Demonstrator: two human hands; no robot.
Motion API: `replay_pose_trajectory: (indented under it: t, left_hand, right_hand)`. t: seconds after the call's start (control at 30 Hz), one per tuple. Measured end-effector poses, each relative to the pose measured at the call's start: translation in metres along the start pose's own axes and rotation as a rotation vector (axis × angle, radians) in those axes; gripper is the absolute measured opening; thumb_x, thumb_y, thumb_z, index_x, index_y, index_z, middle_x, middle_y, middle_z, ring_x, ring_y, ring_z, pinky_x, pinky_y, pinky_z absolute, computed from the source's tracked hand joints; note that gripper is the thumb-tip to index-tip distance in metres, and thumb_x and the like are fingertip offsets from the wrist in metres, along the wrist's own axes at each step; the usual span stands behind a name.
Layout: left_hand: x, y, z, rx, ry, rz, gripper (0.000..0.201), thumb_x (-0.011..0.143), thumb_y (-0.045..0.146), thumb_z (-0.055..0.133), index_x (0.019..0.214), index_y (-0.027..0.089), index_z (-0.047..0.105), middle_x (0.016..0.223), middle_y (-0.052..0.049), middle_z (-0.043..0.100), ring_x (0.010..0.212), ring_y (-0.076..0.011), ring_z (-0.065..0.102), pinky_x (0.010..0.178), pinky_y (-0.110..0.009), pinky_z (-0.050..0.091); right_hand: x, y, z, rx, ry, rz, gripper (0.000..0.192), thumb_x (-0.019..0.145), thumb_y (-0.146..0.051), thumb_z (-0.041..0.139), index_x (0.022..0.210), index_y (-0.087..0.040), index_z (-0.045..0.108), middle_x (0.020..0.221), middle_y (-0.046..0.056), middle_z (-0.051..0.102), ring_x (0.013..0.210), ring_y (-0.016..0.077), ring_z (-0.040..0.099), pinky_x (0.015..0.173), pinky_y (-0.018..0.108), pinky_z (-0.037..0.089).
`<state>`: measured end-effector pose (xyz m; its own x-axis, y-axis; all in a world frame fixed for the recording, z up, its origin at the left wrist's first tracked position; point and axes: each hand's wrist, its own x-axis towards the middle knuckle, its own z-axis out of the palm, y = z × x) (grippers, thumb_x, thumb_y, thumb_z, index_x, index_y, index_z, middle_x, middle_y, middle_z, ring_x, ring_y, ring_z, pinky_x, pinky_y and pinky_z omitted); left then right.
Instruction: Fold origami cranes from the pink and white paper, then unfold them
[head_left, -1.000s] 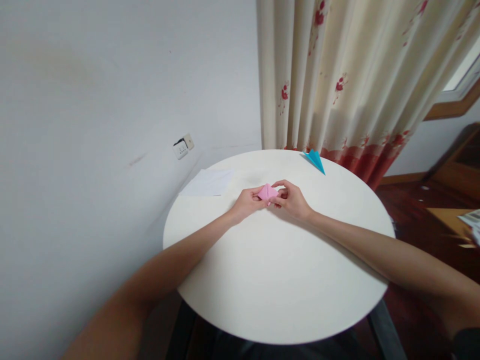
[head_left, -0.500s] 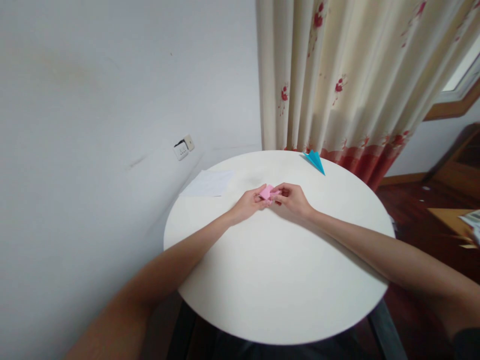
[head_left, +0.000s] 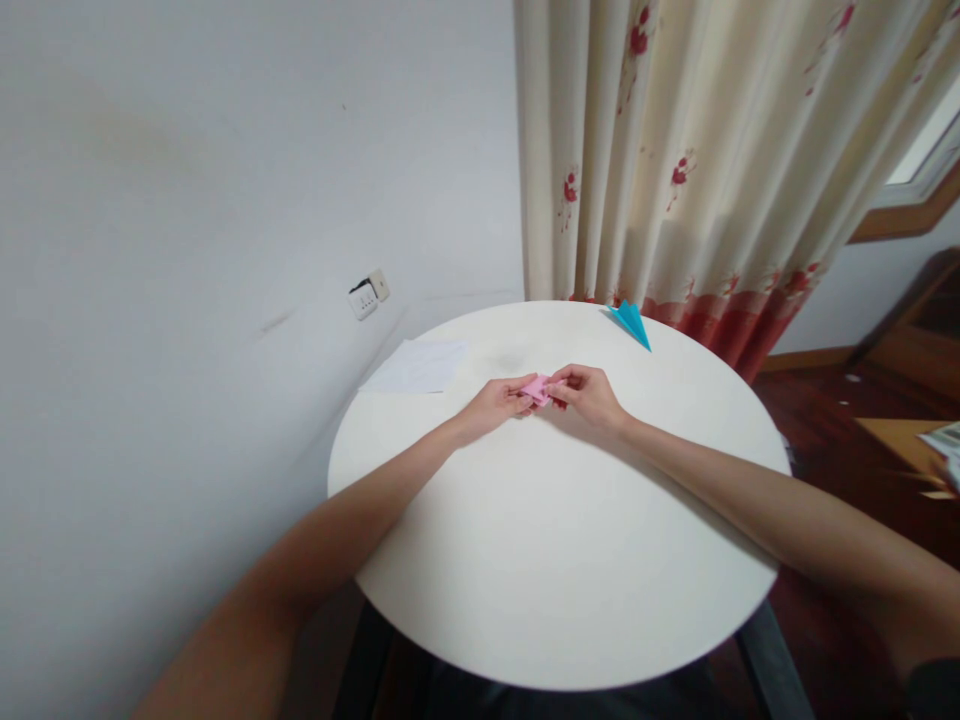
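Observation:
A small piece of folded pink paper [head_left: 537,390] is held between my two hands, over the far half of the round white table [head_left: 562,560]. My left hand [head_left: 496,403] grips its left side, with the thumb along the upper edge and the fingers below. On the right side, the thumb and fingers of my right hand [head_left: 587,393] pinch the paper. Parts of the folds are hidden by my fingers, and the exact shape is too small to make out.
White paper sheets [head_left: 416,366] lie at the table's far left, by the wall with a socket [head_left: 363,301]. A blue paper plane [head_left: 631,324] rests at the far right edge, before a flowered curtain [head_left: 660,150]. A wooden surface [head_left: 900,440] with papers stands at the right.
The pink paper has tilted and looks flatter between my fingers. My left thumb has shifted slightly to the right along it, while both arms stay almost in place.

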<state>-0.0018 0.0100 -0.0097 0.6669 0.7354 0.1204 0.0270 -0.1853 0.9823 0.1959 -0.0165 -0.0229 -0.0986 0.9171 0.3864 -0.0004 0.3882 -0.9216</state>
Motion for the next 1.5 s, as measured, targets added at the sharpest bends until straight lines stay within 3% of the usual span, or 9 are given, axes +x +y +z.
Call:
replay_pose_trajectory:
  t: [0.2, 0.5, 0.73, 0.97, 1.17, 1.3, 1.5]
  left_hand:
    - [0.002, 0.002, 0.004, -0.057, 0.111, -0.037, 0.061, 0.072, 0.023, 0.070, 0.131, 0.014, 0.055, 0.109, -0.011, 0.068, 0.086, -0.0153, 0.061, 0.079, -0.029, 0.046]
    - [0.006, 0.007, 0.011, -0.031, 0.278, 0.024, 0.045, 0.075, 0.017, 0.061, 0.119, 0.012, 0.065, 0.081, -0.004, 0.072, 0.072, -0.0132, 0.060, 0.081, -0.033, 0.049]
    - [0.007, 0.002, 0.010, -0.129, 0.241, 0.017, 0.046, 0.074, 0.018, 0.059, 0.119, 0.012, 0.065, 0.093, -0.006, 0.072, 0.073, -0.0138, 0.062, 0.082, -0.035, 0.050]
    - [0.005, 0.003, 0.011, 0.171, 0.304, 0.161, 0.037, 0.081, 0.021, 0.057, 0.116, 0.014, 0.066, 0.093, -0.006, 0.065, 0.075, -0.0123, 0.061, 0.077, -0.029, 0.051]
    - [0.004, 0.004, 0.008, 0.452, 0.438, 0.310, 0.037, 0.075, 0.013, 0.062, 0.111, 0.016, 0.069, 0.101, -0.007, 0.064, 0.083, -0.0136, 0.061, 0.072, -0.025, 0.052]
    - [0.004, 0.007, 0.007, 0.461, 0.554, 0.307, 0.026, 0.076, 0.016, 0.064, 0.100, 0.015, 0.072, 0.096, -0.008, 0.071, 0.078, -0.0151, 0.065, 0.075, -0.029, 0.054]
    - [0.004, 0.007, 0.008, 0.402, 0.580, 0.255, 0.017, 0.076, 0.019, 0.064, 0.090, 0.015, 0.074, 0.092, -0.007, 0.074, 0.084, -0.0182, 0.068, 0.082, -0.032, 0.054]
  right_hand:
    - [-0.003, -0.003, 0.001, -0.065, -0.024, -0.030, 0.035, 0.068, -0.046, 0.074, 0.082, -0.015, 0.065, 0.062, 0.003, 0.064, 0.053, 0.0125, 0.054, 0.051, 0.026, 0.043]
    - [-0.006, -0.004, 0.002, -0.093, -0.058, -0.071, 0.032, 0.066, -0.039, 0.077, 0.086, -0.017, 0.064, 0.072, 0.002, 0.065, 0.060, 0.0134, 0.056, 0.054, 0.026, 0.042]
    - [-0.007, -0.008, 0.003, -0.133, -0.045, -0.085, 0.030, 0.067, -0.039, 0.076, 0.086, -0.018, 0.065, 0.078, 0.003, 0.066, 0.064, 0.0142, 0.056, 0.057, 0.027, 0.042]
    - [-0.005, -0.004, 0.002, -0.140, -0.034, -0.098, 0.032, 0.066, -0.040, 0.077, 0.086, -0.017, 0.065, 0.077, 0.004, 0.066, 0.064, 0.0145, 0.055, 0.057, 0.027, 0.041]
    - [-0.003, -0.001, 0.001, -0.166, -0.028, -0.115, 0.030, 0.069, -0.038, 0.074, 0.088, -0.016, 0.065, 0.078, 0.003, 0.066, 0.065, 0.0136, 0.056, 0.059, 0.026, 0.042]
    - [-0.003, -0.003, 0.002, -0.192, -0.031, -0.104, 0.027, 0.072, -0.037, 0.072, 0.088, -0.015, 0.065, 0.075, 0.003, 0.066, 0.063, 0.0131, 0.056, 0.058, 0.025, 0.042]
    - [-0.004, -0.007, 0.004, -0.100, -0.034, -0.012, 0.025, 0.076, -0.039, 0.067, 0.075, -0.015, 0.060, 0.061, 0.001, 0.061, 0.054, 0.0113, 0.053, 0.051, 0.024, 0.040]
